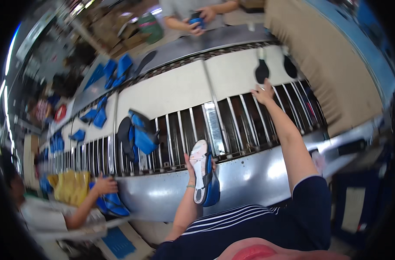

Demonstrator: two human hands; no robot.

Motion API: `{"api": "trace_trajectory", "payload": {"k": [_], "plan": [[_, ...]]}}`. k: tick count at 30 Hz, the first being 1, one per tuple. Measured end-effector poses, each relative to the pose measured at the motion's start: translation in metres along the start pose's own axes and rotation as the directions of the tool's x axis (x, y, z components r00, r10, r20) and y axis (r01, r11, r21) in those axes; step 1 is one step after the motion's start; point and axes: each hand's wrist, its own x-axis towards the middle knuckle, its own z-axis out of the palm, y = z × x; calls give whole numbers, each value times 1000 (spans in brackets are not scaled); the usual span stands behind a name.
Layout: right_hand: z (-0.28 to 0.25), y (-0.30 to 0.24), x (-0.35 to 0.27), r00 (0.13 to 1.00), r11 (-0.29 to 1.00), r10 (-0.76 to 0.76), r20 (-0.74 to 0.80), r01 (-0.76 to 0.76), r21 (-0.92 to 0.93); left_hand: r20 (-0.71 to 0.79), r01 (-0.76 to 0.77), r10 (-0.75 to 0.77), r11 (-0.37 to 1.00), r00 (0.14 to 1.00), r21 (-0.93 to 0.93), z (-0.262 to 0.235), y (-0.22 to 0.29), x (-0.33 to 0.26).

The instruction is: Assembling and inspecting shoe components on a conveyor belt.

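My left hand (190, 170) is wrapped round a blue shoe last (213, 190), held over the metal edge of the conveyor. Dark straps lie across the last, and a pale insole (200, 158) on its underside faces up. My right hand (264, 93) is stretched out over the far side of the rollers with its fingers apart. Its fingertips are at the near end of a black shoe sole (262, 73); whether they touch it I cannot tell. A second black sole (289, 67) lies to the right of that one on the white belt.
Blue lasts with dark sole pieces (143, 136) rest on the rollers (180, 134) at my left. A co-worker's hand (105, 185) touches blue lasts near a yellow bag (72, 186). Across the belt (163, 93), another person holds a blue last (196, 21). A tan cover (312, 56) stands at the right.
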Motion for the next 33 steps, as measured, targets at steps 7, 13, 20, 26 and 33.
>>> {"api": "trace_trajectory", "payload": {"k": [7, 13, 20, 26, 33], "plan": [[46, 71, 81, 927, 980, 192, -322, -161, 121, -189, 40, -59, 994, 980, -103, -30, -1, 36], [-9, 78, 78, 857, 945, -228, -462, 309, 107, -240, -25, -5, 992, 971, -123, -15, -12, 4], [-154, 89, 3, 716, 796, -173, -676, 506, 333, -90, -15, 8, 997, 996, -79, -27, -13, 27], [-192, 80, -219, 704, 500, -276, -654, 686, 528, -99, -81, 71, 992, 993, -100, -31, -16, 28], [-165, 40, -409, 839, 624, -204, -504, 508, 593, -51, -157, 152, 980, 987, -120, -4, -10, -12]]}}
